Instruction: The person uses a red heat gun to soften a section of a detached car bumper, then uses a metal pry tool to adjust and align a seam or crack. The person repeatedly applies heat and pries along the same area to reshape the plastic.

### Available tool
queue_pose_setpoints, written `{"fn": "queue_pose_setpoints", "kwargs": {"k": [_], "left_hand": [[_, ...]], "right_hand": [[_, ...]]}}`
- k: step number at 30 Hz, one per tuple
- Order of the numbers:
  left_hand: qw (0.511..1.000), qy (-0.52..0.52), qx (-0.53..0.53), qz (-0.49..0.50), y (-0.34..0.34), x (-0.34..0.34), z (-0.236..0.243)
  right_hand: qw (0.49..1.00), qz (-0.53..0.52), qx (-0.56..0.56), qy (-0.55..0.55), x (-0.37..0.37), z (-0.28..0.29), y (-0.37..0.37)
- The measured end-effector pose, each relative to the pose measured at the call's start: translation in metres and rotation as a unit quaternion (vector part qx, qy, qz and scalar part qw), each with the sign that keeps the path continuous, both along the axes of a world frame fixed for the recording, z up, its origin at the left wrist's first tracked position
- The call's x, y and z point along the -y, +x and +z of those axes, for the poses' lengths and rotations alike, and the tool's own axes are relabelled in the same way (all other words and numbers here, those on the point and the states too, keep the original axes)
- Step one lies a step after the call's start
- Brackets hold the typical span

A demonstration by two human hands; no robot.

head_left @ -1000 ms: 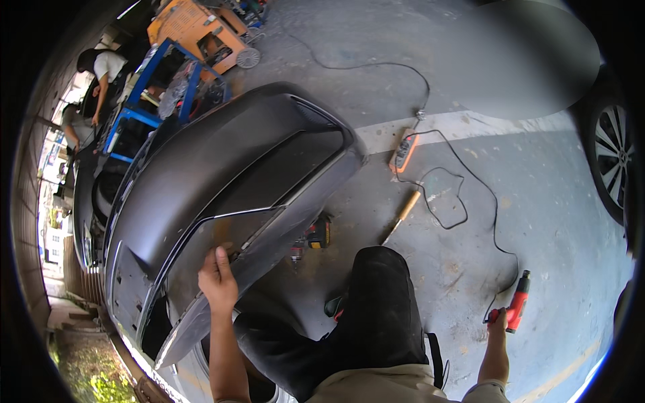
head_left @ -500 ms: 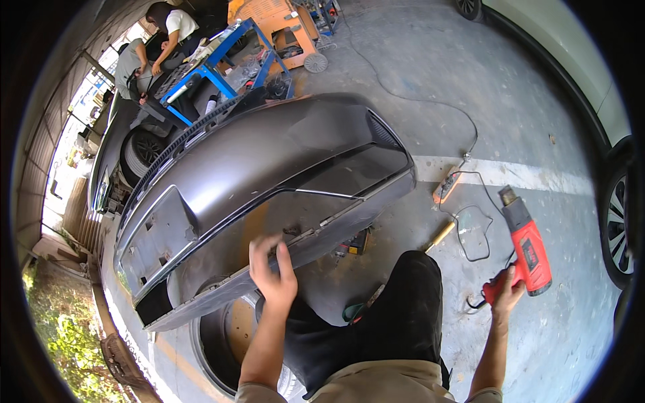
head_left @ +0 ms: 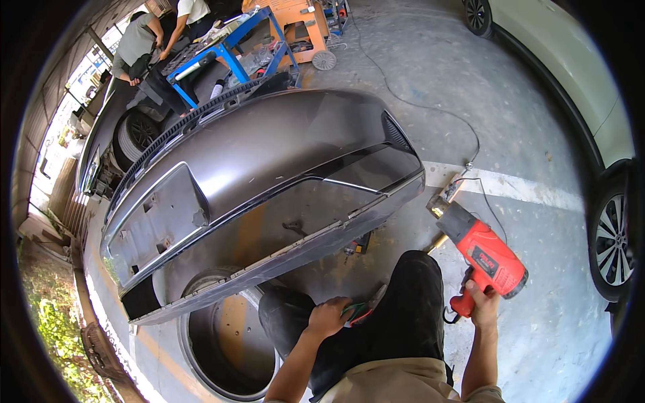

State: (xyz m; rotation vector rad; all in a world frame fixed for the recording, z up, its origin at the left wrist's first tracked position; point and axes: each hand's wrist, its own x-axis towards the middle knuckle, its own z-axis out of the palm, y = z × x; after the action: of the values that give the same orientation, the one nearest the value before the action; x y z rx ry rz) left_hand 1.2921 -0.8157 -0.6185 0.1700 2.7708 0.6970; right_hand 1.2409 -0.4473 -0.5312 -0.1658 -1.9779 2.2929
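Observation:
My right hand grips the handle of a red and black heat gun, its metal nozzle aimed up and left, toward the bumper's right end. Low between my knees, my left hand has its fingers curled at the handle of a small green-and-red-handled tool. The tool's far end lies by my right thigh; its exact kind is unclear. In front of me lies a large dark grey car bumper, with a long grey lower edge facing me.
A wheel rim sits under the bumper's near left side. An orange power strip with a cable and a yellow-handled tool lie on the floor. A white car stands right; two people work by a blue bench.
My left hand has dropped from the bumper's near edge to the tool between my knees. The heat gun has swung left and tilted toward the bumper.

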Motion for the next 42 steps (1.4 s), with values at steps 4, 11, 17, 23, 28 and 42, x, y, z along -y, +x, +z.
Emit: {"fn": "queue_pose_setpoints", "kwargs": {"k": [4,11,17,23,28,42], "left_hand": [[0.988,-0.123,0.044,-0.076,0.002,0.002,-0.016],[0.995,-0.077,0.032,-0.063,0.001,-0.009,-0.006],[0.996,-0.057,0.022,-0.058,0.008,-0.015,-0.007],[0.992,-0.070,0.050,-0.095,0.012,-0.021,-0.017],[0.990,-0.050,0.080,-0.105,0.004,-0.024,-0.031],[0.984,-0.033,0.129,-0.116,-0.007,-0.019,-0.037]], "right_hand": [[0.999,0.039,0.001,-0.005,0.007,0.021,0.008],[0.996,0.066,0.013,-0.050,0.023,0.018,0.017],[0.989,0.139,-0.019,0.038,0.040,0.028,0.028],[0.993,0.050,-0.057,0.093,0.059,0.032,0.039],[0.988,0.103,0.063,-0.093,0.063,0.047,0.033],[0.990,0.066,-0.123,0.018,0.033,0.034,0.003]]}}
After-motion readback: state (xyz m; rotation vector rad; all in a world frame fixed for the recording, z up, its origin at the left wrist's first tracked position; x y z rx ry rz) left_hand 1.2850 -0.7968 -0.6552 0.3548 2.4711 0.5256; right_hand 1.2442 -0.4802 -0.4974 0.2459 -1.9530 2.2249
